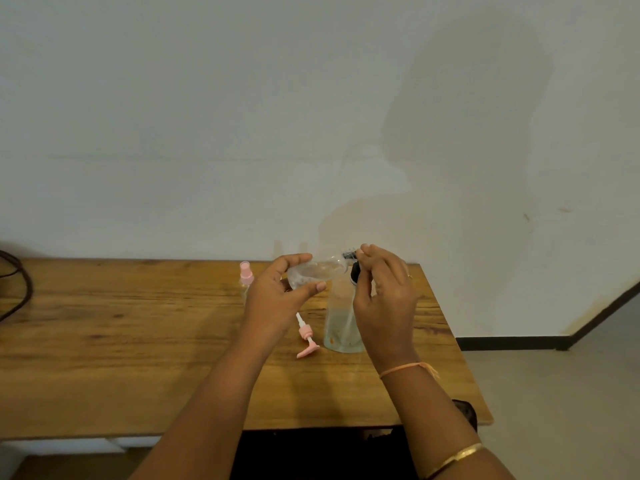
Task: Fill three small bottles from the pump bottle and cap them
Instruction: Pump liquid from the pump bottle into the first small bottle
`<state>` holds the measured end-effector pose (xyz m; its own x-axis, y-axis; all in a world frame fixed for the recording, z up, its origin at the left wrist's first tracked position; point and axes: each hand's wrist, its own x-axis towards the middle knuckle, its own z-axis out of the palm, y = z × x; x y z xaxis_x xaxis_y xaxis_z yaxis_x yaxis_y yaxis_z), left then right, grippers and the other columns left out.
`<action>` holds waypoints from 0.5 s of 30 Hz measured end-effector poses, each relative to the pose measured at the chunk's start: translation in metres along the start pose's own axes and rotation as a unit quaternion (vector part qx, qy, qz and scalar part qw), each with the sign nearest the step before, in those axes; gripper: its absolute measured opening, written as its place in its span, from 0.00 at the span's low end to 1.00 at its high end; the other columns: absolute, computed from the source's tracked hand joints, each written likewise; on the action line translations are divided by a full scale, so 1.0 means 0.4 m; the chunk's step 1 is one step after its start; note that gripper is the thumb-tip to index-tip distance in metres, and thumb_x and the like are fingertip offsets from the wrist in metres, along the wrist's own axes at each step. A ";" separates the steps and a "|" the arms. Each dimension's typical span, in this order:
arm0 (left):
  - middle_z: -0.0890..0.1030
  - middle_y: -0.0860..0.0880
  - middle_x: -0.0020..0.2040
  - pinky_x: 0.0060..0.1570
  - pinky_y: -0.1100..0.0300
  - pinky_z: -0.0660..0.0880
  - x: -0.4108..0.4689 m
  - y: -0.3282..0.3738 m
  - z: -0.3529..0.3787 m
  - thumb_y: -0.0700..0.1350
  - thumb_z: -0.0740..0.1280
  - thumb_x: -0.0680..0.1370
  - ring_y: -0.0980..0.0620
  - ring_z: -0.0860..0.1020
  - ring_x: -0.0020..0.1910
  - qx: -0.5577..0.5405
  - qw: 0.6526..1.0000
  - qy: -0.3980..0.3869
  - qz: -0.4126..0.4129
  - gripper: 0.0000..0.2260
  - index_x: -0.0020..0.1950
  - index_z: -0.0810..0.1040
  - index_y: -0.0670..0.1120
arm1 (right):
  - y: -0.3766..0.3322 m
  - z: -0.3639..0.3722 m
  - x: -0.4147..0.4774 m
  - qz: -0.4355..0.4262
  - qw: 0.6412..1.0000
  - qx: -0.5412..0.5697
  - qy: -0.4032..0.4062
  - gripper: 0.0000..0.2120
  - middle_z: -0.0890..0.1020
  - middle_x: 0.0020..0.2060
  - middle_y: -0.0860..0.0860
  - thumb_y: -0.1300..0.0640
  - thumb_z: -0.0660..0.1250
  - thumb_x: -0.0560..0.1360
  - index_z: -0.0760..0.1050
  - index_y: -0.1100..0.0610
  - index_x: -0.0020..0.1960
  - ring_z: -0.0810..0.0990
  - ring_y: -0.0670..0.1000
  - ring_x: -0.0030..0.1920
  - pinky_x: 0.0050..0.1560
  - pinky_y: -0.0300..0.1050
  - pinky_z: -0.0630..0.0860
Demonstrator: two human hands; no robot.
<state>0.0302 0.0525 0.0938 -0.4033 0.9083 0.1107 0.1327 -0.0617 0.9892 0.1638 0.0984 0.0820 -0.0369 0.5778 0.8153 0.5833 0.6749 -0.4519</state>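
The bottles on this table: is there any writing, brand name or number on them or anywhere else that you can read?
No readable text anywhere.
Small clear bottle held in the left hand: no label visible.
Large clear bottle, partly behind the right hand: only a small orange speck near its base, too blurred to tell if it is print.
Pink-capped bottle and loose pink pump: plain.
Wooden table and wall: bare of writing.

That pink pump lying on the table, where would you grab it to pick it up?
Probably by the round collar in the middle of the pink pump, pinching from above across its sides. It lies flat on the table, and the collar is its thickest part; the white tube looks thin.
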 end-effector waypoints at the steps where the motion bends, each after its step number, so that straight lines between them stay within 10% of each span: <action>1: 0.81 0.53 0.53 0.47 0.66 0.78 0.000 0.002 0.002 0.38 0.74 0.68 0.58 0.81 0.49 -0.005 1.000 0.000 -0.001 0.19 0.54 0.76 0.53 | -0.004 -0.003 0.001 0.002 1.000 0.002 0.002 0.10 0.82 0.48 0.57 0.72 0.69 0.70 0.80 0.66 0.50 0.79 0.53 0.53 0.57 0.36 0.72; 15: 0.81 0.51 0.54 0.50 0.61 0.79 0.002 -0.004 0.007 0.37 0.74 0.69 0.54 0.81 0.52 -0.022 1.000 0.006 -0.002 0.18 0.53 0.76 0.53 | -0.005 -0.002 0.009 0.004 1.000 -0.005 -0.001 0.10 0.82 0.48 0.57 0.70 0.67 0.71 0.80 0.65 0.52 0.79 0.54 0.53 0.58 0.35 0.69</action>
<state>0.0323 0.0545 0.0919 -0.4152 0.9034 0.1072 0.0905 -0.0763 0.9930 0.1632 0.0990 0.0861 -0.0348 0.5840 0.8110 0.5922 0.6658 -0.4540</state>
